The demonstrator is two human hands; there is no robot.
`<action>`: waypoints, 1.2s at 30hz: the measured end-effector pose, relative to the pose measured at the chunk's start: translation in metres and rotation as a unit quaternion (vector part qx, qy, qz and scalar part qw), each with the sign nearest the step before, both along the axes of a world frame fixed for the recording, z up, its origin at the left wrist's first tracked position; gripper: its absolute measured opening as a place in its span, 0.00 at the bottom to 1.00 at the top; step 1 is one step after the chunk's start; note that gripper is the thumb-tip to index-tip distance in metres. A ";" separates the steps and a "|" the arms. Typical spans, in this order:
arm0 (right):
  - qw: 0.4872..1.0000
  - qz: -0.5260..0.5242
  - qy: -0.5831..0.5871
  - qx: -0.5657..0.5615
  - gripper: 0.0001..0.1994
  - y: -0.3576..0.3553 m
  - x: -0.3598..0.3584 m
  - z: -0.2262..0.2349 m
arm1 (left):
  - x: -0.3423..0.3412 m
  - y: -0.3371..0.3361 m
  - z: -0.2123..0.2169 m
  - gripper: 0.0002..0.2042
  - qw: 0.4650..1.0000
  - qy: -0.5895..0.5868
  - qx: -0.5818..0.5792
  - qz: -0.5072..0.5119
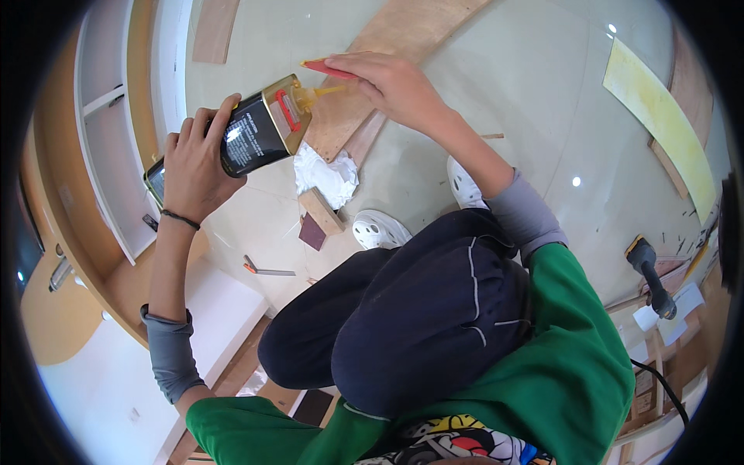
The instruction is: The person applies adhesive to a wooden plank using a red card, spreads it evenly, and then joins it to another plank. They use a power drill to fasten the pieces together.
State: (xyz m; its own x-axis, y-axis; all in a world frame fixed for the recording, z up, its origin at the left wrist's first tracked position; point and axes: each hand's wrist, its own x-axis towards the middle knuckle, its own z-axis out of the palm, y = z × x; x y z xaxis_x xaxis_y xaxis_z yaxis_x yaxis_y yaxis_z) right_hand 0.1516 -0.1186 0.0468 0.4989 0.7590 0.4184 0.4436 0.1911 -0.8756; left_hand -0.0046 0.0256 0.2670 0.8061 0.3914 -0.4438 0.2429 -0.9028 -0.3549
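My left hand [195, 167] is wrapped round a rectangular metal can [256, 133], black with a gold top and a red handle. The can is tilted over to the right, and yellowish liquid [328, 90] runs from its spout toward a curved plywood board [403, 35] on the floor. Between the fingers of my right hand [403, 91] is a flat red spreader [328, 70], its edge smeared yellow. The spreader is just above and right of the spout, over the board. A crumpled white cloth [325, 178] lies at the board's near end.
By my white clogs [380, 229] lie a wood block [322, 209], dark red sandpaper [312, 232] and a cutter knife [267, 270]. A curved yellow-coated strip [659, 120] and a sander [651, 275] are at the right. Curved wooden furniture [139, 85] stands at the left.
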 end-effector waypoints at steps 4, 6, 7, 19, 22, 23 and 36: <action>0.997 0.038 0.049 -0.040 0.18 -0.004 0.003 0.000 | -0.025 0.011 -0.008 0.48 0.999 -0.034 -0.025 0.012; 0.995 0.043 0.087 -0.035 0.17 -0.003 0.002 0.000 | -0.038 0.018 -0.013 0.48 0.997 -0.060 -0.030 0.030; 0.993 0.043 0.103 -0.023 0.17 -0.002 0.002 -0.001 | -0.043 0.021 -0.017 0.48 0.996 -0.074 -0.034 0.038; 0.985 0.071 0.149 -0.047 0.17 0.016 -0.028 -0.002 | -0.090 0.048 -0.044 0.48 0.945 -0.307 -0.102 0.039; 0.966 0.154 0.132 -0.163 0.18 0.008 -0.026 0.013 | -0.112 0.057 -0.051 0.48 0.921 -0.362 -0.121 0.076; 0.948 0.191 0.114 -0.226 0.18 0.006 -0.023 0.018 | -0.119 0.058 -0.054 0.48 0.914 -0.382 -0.109 0.077; 0.987 0.113 0.115 0.025 0.15 0.059 -0.011 0.061 | -0.146 0.060 -0.058 0.49 0.875 -0.449 -0.166 0.074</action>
